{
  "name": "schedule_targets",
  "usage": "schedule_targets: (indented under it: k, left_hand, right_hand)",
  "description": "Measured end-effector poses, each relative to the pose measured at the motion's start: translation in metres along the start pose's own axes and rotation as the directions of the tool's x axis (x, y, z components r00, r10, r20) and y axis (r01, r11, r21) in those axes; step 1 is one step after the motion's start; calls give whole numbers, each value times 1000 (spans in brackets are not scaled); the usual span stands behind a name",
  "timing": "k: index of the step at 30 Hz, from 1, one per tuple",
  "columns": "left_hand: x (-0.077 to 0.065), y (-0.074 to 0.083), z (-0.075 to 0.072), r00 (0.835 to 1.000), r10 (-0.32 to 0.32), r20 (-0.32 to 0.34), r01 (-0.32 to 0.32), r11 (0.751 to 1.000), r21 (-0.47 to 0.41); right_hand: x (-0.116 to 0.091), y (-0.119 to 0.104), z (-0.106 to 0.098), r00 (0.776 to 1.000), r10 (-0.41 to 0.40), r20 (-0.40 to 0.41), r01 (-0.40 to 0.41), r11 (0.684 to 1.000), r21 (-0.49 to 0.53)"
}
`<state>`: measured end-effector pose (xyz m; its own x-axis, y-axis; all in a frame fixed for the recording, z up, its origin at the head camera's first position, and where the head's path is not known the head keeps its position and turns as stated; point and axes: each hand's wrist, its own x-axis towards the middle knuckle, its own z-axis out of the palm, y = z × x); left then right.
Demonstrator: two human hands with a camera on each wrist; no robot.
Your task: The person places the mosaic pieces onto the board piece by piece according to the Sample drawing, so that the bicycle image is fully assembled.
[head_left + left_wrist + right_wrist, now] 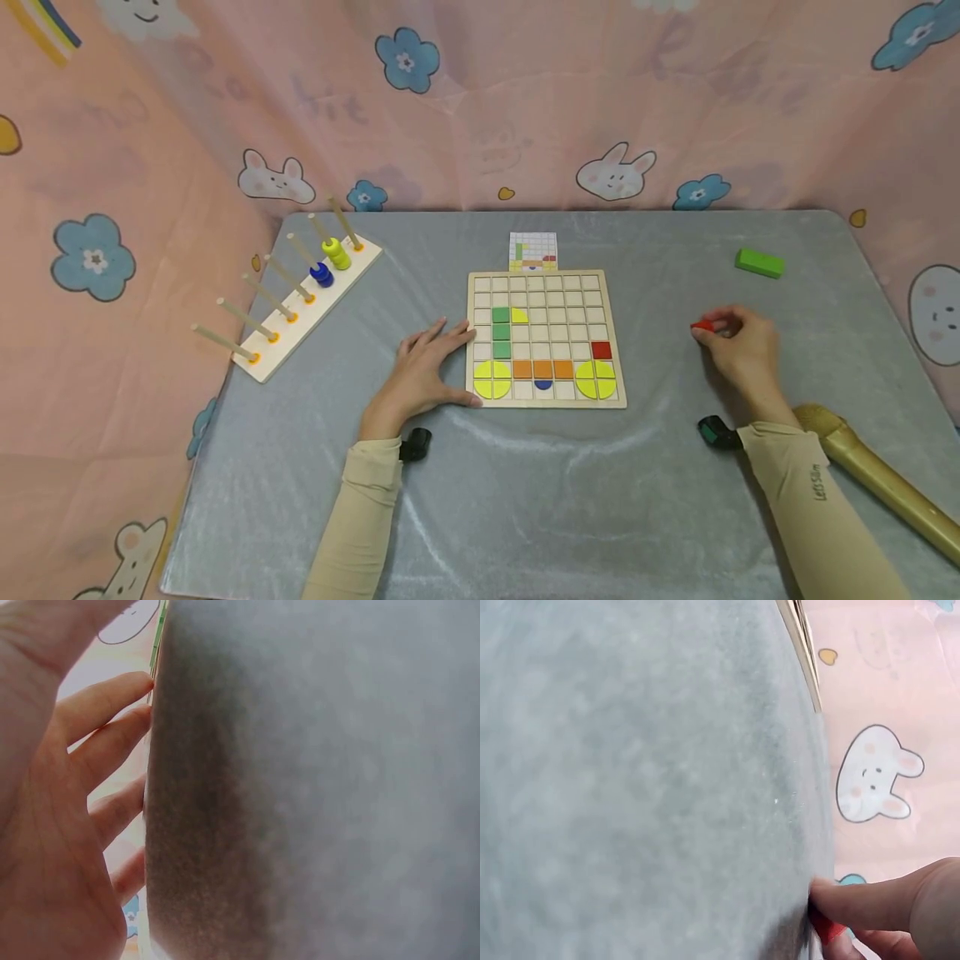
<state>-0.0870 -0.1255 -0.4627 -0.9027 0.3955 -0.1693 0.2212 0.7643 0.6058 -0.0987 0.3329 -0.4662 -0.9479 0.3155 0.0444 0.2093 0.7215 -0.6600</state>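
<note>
My left hand (424,375) rests at the left edge of a square wooden grid board (546,401), thumb at its lower corner and fingers spread. Green squares (501,332), orange squares (543,369), a red square (601,350), a blue half-round piece (543,384) and yellow quarter-round pieces (596,380) lie in its cells. Over the table to the right of the board, my right hand (744,343) pinches a small red piece (702,326) between thumb and fingers. In the right wrist view that red piece (826,928) is partly hidden by the fingers.
A pattern card (533,251) lies at the board's far edge. On the left stands a pegboard (300,333) with blue and yellow rings. A green block (760,263) is at the far right. Beside the right forearm lies a gold-coloured rod (892,483). A printed curtain hangs behind the table.
</note>
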Motion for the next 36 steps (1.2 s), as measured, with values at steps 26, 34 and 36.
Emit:
schedule_targets:
  k: [26,34,36]
  left_hand:
    - [0,-1,1,1000,2,-5,-2,1000,-3]
    - [0,-1,0,1000,6,-8,-6,1000,1]
    - [0,-2,0,1000,6,-9,-6,1000,1]
  right_hand:
    - [-28,-70,24,968,-182,175,171,982,76]
    - [-36,-87,40,941,-204,271,181,978,108]
    - [-36,-90,45,929,-214,303,190,976,109]
